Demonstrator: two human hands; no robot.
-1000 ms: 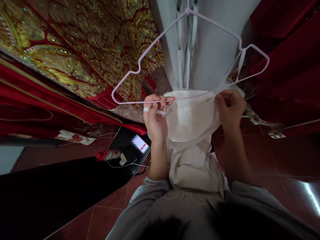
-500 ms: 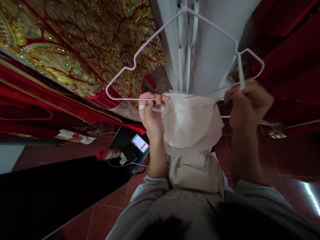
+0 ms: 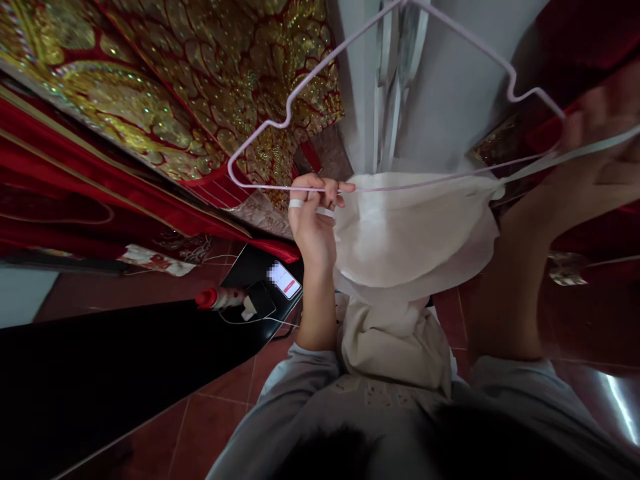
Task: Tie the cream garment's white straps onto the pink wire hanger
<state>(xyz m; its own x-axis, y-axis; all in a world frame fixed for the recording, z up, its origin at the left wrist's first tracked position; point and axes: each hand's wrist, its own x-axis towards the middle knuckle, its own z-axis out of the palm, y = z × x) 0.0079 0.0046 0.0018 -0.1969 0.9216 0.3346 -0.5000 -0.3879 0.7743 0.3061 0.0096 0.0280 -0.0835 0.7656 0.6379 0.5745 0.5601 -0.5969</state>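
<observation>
A pale pink wire hanger (image 3: 345, 50) spans the upper middle of the head view, its bottom bar crossing over a cream fabric piece (image 3: 415, 233). My left hand (image 3: 316, 213) is closed around that bar and the fabric's upper left edge, with a white band across its fingers. From the fabric's upper right corner a narrow white strap (image 3: 535, 167) runs taut to my right hand (image 3: 595, 153) at the right edge. The right fingers are smeared by motion, but the strap passes through that hand beside the hanger's right end.
Gold-sequined red garments (image 3: 200, 87) hang at upper left, with dark red cloth at right. Left of me is a black table (image 3: 125, 360) bearing a lit phone (image 3: 286, 279), a red-capped bottle (image 3: 220, 298) and a charger with cable. Red tiles (image 3: 220, 400) cover the floor.
My right hand has moved outward to the right and up, drawing the strap taut and stretching the cream fabric rightward. The hanger appears shifted slightly right and up; my left hand keeps its grip.
</observation>
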